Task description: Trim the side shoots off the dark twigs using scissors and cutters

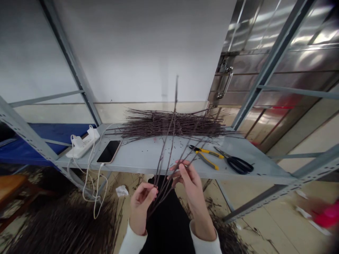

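Several thin dark twigs (168, 155) fan upward between my two hands, in front of the shelf edge. My left hand (143, 198) pinches them low down, fingers closed near their joined lower part. Higher and to the right, my right hand (187, 175) has thumb and fingers closed on the right-hand twigs. Behind them a long pile of similar twigs (172, 124) lies across the back of the shelf. Diagonal cutters (206, 154) with yellow and grey handles rest open to the right, beside black-handled scissors (237, 163).
A phone (109, 151) on a charging cable and a white power strip (83, 143) occupy the left end of the grey metal shelf (137, 155). Upright posts frame both sides. More twigs (60, 225) are heaped on the floor at lower left, near crumpled tissue (122, 191).
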Available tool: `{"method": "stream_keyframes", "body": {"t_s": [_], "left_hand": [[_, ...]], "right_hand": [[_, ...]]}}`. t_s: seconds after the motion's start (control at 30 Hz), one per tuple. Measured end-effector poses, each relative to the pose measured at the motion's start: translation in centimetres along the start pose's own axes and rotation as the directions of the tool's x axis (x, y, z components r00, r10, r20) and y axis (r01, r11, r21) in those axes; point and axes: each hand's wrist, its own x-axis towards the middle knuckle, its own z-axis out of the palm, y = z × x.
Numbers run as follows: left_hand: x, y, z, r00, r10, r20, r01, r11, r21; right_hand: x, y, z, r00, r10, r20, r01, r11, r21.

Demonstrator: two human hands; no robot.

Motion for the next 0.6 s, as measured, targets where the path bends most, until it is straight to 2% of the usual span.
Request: {"method": "stream_keyframes", "body": {"t_s": [0.07,0.13,0.27,0.37,0.5,0.6], "left_hand": [[-0.1,-0.2,-0.4,0.997,0.032,0.069,-0.04,0.993,0.108],[-0.2,-0.5,-0.7,0.995,0.044,0.094,-0.06,0.985,0.164],[-0.3,-1.3,-1.5,0.998,0.03,0.06,-0.039,0.986,0.161],[-0.1,-1.8,-2.2,0.997,0.04,-0.067,-0.034,0.995,0.089],[0.4,-1.4,-3.1,0.957,0.025,-0.288,-0.061,0.991,-0.116],[0.6,-0.9,-3.6,0.939,0.02,-0.343,-0.091,0.977,-0.193]], "right_hand": [[0.1,0.5,0.0,1.0,0.018,0.021,-0.017,0.998,-0.061],[0.1,1.0,0.1,0.998,0.041,0.052,-0.037,0.997,-0.064],[0.2,1.9,0.6,0.99,0.061,0.125,-0.064,0.998,0.02],[0.5,2.3,0.8,0.991,0.062,0.12,-0.067,0.997,0.03],[0.7,2.7,0.7,0.994,0.089,0.066,-0.094,0.991,0.091],[0.8,2.9,0.6,0.994,0.098,0.049,-0.104,0.986,0.13]]}}
